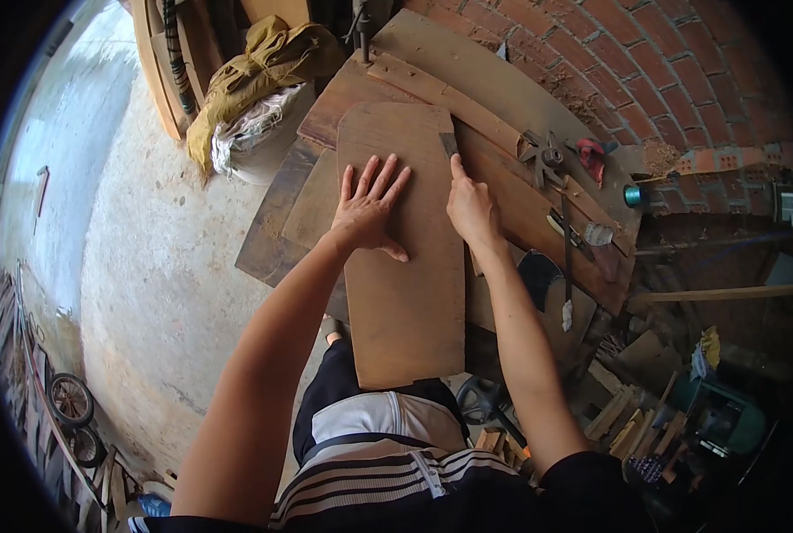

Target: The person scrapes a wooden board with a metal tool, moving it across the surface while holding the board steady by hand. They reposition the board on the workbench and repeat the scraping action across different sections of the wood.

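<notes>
A long flat wooden board (405, 302) lies on the workbench, its near end close to the person's waist. My left hand (368, 209) rests flat on the board's left part with the fingers spread. At the board's upper right edge, my right hand (474, 204) is wrapped round a tool with a flat dark metal blade (449, 143); the index finger stretches along it. The blade touches or nearly touches the board's edge. Its handle is hidden in the hand.
Right of the board are a metal star-shaped part (545, 158), a red cloth (592, 160), a teal spool (633, 195) and a clear cup (598, 234). A brick wall (609, 62) stands behind. Sacks (254, 115) sit at the upper left, wood scraps (627, 417) at the lower right.
</notes>
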`<state>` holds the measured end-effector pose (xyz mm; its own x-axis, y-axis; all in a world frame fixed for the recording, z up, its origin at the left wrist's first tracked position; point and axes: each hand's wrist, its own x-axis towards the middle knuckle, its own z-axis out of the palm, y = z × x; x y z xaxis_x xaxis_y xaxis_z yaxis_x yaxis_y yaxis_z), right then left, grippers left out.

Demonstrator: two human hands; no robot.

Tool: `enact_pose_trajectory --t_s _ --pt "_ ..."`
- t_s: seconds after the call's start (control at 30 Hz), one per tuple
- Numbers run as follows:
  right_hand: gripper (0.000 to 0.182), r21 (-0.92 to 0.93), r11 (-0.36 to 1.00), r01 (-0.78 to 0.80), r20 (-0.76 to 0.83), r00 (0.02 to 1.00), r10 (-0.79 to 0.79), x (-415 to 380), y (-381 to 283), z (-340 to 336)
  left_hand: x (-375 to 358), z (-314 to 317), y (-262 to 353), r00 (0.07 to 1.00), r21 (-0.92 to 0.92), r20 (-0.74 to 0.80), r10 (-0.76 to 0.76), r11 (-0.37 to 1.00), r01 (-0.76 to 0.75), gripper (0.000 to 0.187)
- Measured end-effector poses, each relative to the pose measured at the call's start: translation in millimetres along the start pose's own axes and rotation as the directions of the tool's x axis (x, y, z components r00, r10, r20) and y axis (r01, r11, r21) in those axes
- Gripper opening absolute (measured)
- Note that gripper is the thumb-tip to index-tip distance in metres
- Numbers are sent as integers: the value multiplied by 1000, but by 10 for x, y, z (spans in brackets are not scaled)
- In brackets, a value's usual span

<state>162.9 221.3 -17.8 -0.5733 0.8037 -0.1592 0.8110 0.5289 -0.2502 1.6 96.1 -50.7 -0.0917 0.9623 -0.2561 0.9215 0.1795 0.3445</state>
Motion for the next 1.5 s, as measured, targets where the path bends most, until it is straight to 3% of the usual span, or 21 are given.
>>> enact_pose_trajectory --t_s 0.1,0.2,0.3,0.33,0.47,0.57,0.73,0.93,1.03,1.07,1.17,1.37,1.43,1.5 --pt "61 9 997 80 -63 995 -79 -555 178 164 7 -27 3 1000 -15 21 -6 1000 6 158" --pt "63 27 999 30 44 999 -31 -1033 166 67 0 -15 -7 1000 -31 12 -6 999 6 158" --pt "62 75 997 35 3 999 -35 -655 158 116 -7 -16 -9 1000 -20 17 3 1000 -2 158" --pt "60 51 999 -7 69 998 3 -383 94 44 1 -17 4 1000 -3 13 -4 1000 4 157" --pt "59 45 999 16 -13 1000 -15 314 10 4 2 -16 1 1000 -3 13 2 1000 -2 157" --pt "59 -22 1000 16 -17 1000 -16 90 45 -18 29 -34 8 1000 -4 9 2 1000 -2 157" --pt "59 56 998 8 58 998 -12 -453 141 46 1 -5 -1 1000 -39 -1 3 999 -3 157" --pt "59 27 999 42 -95 995 -39 513 47 87 4 -31 22 1000 -5 26 -13 1000 14 157" --pt "59 34 997 76 -98 993 -72 289 78 61 20 -32 30 1000 -4 25 -9 1000 9 157" --pt "60 -5 1000 27 -8 1000 -27 84 59 -39 13 -22 14 999 -6 28 -15 1000 15 157" --pt "60 52 999 14 49 999 -17 -177 104 -3 2 -1 4 1000 -29 -3 -4 1000 4 158" --pt "59 22 999 43 -36 998 -43 591 18 42 14 -31 26 1000 -6 20 -16 1000 16 158" --pt "59 9 998 56 -57 997 -56 557 13 -35 7 -30 28 1000 -3 23 -12 1000 12 158" --pt "59 10 999 38 24 999 -38 262 21 -62 18 -30 18 999 -4 27 -17 1000 17 158"
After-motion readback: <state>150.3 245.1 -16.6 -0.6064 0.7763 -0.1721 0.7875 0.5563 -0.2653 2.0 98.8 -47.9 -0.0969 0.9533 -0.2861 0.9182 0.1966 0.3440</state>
